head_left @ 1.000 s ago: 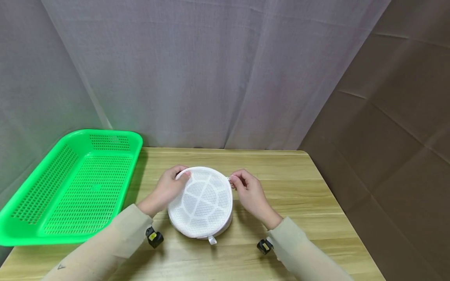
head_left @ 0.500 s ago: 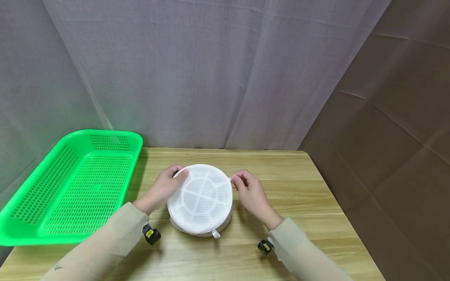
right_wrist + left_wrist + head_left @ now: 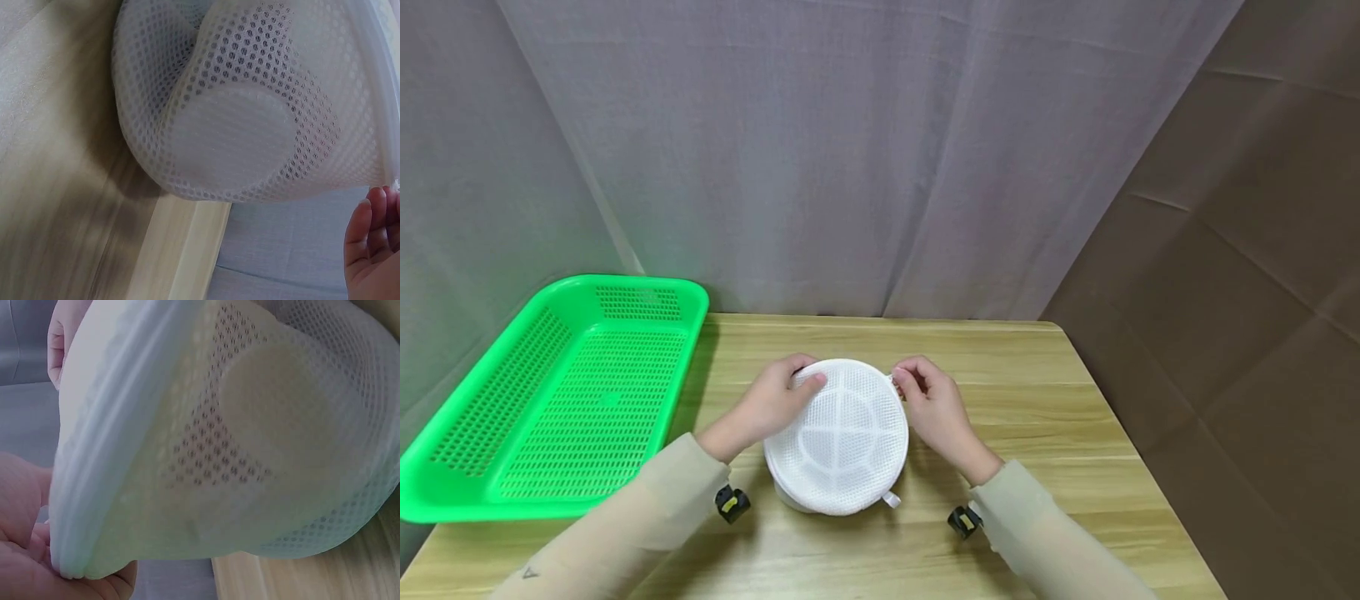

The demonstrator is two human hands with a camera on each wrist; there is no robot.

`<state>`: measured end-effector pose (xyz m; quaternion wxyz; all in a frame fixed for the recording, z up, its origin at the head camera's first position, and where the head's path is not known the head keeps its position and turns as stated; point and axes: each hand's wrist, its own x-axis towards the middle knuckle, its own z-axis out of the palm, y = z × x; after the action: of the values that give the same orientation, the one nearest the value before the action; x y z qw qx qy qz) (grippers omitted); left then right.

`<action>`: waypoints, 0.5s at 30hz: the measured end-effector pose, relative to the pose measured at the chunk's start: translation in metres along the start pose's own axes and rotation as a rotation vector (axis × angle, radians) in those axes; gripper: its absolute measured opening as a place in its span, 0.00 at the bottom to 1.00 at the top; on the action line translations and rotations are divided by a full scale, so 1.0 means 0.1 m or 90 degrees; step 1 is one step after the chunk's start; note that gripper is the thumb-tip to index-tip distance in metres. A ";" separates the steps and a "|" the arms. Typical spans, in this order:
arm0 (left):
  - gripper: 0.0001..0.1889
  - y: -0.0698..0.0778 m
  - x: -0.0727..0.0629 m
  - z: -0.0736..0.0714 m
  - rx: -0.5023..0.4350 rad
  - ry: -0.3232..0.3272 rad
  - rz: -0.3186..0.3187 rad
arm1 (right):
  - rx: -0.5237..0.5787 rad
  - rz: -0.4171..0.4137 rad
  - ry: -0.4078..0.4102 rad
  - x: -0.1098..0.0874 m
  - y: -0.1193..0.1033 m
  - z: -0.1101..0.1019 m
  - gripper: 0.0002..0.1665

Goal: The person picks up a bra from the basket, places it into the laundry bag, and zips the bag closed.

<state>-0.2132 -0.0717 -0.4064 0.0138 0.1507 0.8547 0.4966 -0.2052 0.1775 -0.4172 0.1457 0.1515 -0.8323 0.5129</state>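
Note:
A round white mesh laundry bag with a flat lid and a small white tab stands on the wooden table in the head view. My left hand grips its upper left rim, thumb on the lid and fingers beneath. At the upper right rim, my right hand pinches a small piece by the zipper, perhaps the pull; the fingertips hide most of it. The left wrist view shows the zipper edge running along the rim. Through the mesh in the right wrist view, a pale round shape shows.
A green plastic basket with slotted walls stands left of my left arm. Behind the wooden table hangs a grey curtain, and a brown cloth covers the right side.
The bag has turned counterclockwise and shifted slightly right, its tab swinging from bottom toward the lower right. My left hand moved right with it; my right hand stays nearly in place.

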 end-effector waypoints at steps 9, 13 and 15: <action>0.10 -0.02 0.00 0.06 -0.003 0.013 -0.015 | -0.003 0.005 -0.020 -0.03 0.01 -0.01 0.06; 0.10 -0.04 0.00 0.06 -0.019 0.023 -0.018 | -0.002 0.002 -0.025 -0.04 0.02 -0.01 0.07; 0.10 -0.06 0.01 0.06 -0.026 0.032 -0.022 | -0.002 0.001 -0.027 -0.04 0.03 -0.01 0.07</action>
<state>-0.2147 -0.0694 -0.4143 0.0045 0.1230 0.8468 0.5175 -0.2026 0.1802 -0.4207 0.1279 0.1611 -0.8361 0.5085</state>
